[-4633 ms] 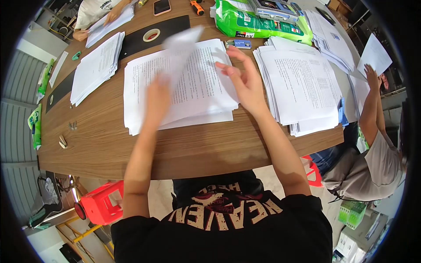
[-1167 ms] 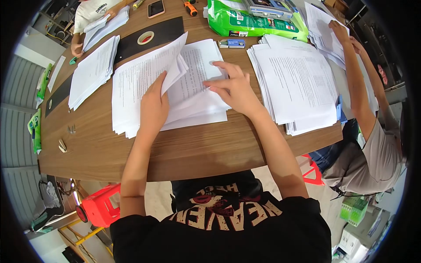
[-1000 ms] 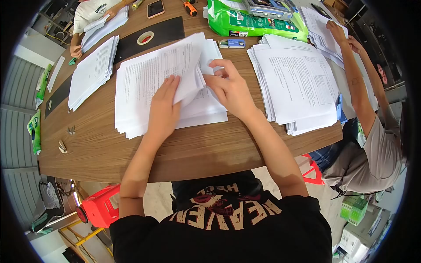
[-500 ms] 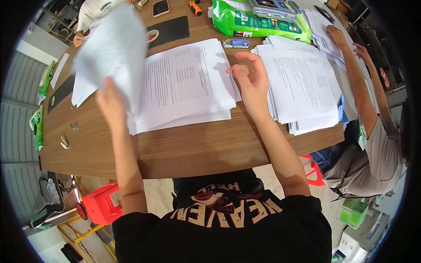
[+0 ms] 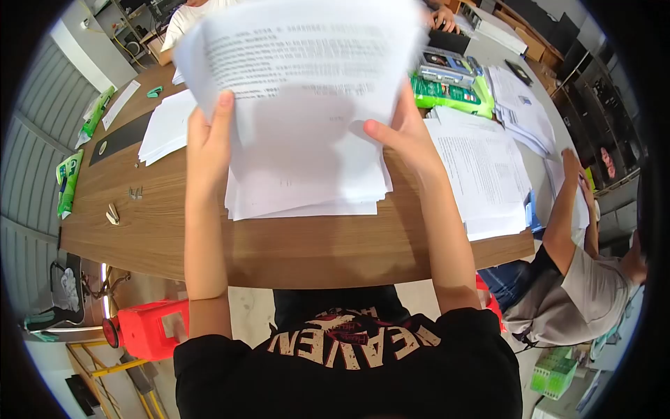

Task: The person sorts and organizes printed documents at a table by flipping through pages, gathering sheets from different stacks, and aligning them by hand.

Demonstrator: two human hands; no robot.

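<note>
- Left hand (image 5: 209,140) and right hand (image 5: 413,140) pinch opposite sides of the printed paper (image 5: 300,63), thumbs in front; it bows between them.
- Below both hands: a ragged-edged paper stack (image 5: 307,199) on the wood-grained tabletop (image 5: 314,251).
- Beyond the right hand: a glossy green pack (image 5: 460,96).

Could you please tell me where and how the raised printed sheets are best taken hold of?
Probably by both side edges, coming with the left hand and right hand from opposite sides, thumbs on the near face: the printed sheets are broad and raised, and their bowing upper part looks limp.
</note>
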